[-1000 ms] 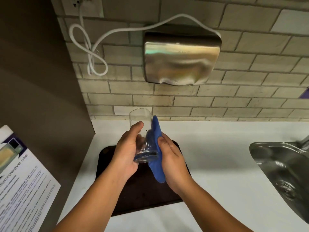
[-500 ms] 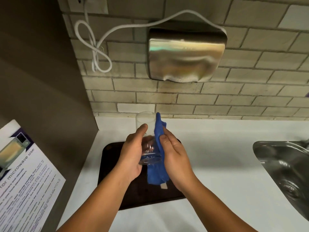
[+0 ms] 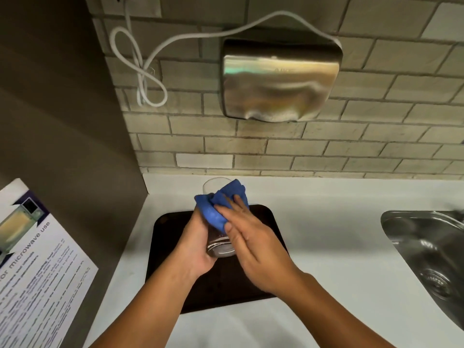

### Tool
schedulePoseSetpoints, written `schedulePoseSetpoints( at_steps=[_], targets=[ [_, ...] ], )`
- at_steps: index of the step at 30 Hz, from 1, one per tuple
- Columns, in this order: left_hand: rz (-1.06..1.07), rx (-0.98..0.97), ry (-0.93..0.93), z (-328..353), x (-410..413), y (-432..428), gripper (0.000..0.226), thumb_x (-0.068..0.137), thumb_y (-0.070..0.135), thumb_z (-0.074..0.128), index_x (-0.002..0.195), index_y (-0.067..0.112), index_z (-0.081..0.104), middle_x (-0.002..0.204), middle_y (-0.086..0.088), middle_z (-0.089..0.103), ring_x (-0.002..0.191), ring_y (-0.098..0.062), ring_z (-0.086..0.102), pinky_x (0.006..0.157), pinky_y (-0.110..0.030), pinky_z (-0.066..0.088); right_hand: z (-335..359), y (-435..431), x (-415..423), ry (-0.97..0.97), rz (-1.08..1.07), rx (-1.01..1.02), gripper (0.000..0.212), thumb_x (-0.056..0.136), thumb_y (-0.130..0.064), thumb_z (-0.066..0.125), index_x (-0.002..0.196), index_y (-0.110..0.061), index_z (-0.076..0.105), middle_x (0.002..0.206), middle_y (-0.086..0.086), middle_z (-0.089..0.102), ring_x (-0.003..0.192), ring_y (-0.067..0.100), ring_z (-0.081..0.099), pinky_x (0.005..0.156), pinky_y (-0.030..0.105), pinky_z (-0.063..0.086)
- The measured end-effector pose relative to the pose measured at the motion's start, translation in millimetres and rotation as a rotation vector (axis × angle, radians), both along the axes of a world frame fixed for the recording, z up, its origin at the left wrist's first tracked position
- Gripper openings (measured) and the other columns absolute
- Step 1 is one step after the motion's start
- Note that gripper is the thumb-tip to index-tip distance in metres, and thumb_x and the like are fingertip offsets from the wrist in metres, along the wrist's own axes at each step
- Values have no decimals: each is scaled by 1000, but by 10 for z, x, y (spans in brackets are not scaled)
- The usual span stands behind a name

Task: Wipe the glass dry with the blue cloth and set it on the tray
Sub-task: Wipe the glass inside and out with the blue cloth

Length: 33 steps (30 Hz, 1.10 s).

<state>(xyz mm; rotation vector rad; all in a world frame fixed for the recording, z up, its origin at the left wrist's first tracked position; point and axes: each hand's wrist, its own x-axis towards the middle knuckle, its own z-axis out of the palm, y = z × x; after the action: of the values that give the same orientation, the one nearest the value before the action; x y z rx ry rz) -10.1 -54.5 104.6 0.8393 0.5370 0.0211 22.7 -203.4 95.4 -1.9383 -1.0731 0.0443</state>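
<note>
A clear drinking glass is held above the dark tray, tilted with its mouth pointing away from me. My left hand grips the glass around its left side. The blue cloth is bunched over the upper part and mouth of the glass. My right hand presses the cloth against the glass with its fingers laid flat. The thick base of the glass shows between both hands; most of the wall is hidden by cloth and fingers.
The tray lies on a white counter against a tiled wall. A steel sink sits at the right. A metal hand dryer with a white cord hangs on the wall. A printed microwave notice is at the left.
The cloth hung down the right side of the glass before; now it is bunched up over the top and mouth. My right hand has slid across the glass.
</note>
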Motion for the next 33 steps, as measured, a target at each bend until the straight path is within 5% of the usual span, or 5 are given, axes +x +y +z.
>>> schedulePoseSetpoints(
  at_steps=[4,9,15,29,33],
  targets=[
    [-19,40,13,56,17,-81,47,106,54,61,116,15,84,98,-10,84,85,-23,84,68,-35,67,122,-19,182,138,-58,81,42,118,-15,44,156,-21,58,160,1,62,154,11,51,127,39,42],
    [59,-19,90,-10,54,-58,55,116,36,38,80,9,71,79,-14,67,71,-20,71,59,-24,58,32,-75,45,-82,53,-102,42,117,-29,40,157,-31,54,173,-14,44,167,-1,18,133,17,17],
    [-37,7,4,104,34,-102,38,110,42,57,111,15,83,98,-9,82,89,-23,81,79,-39,67,160,-87,218,112,-62,19,41,117,-16,44,153,-21,62,160,-1,63,151,10,55,124,41,45],
    [104,253,143,-17,39,-37,40,119,10,31,90,4,57,88,-15,55,82,-23,55,78,-27,46,-76,-25,90,18,31,-24,43,116,-24,44,157,-29,56,171,-5,50,165,4,30,132,22,28],
    [94,189,138,73,98,-79,39,114,38,54,103,7,75,95,-17,79,92,-31,74,83,-39,58,20,-8,180,213,-40,138,39,117,-12,46,152,-22,62,152,0,68,142,-3,59,119,22,46]
  ],
)
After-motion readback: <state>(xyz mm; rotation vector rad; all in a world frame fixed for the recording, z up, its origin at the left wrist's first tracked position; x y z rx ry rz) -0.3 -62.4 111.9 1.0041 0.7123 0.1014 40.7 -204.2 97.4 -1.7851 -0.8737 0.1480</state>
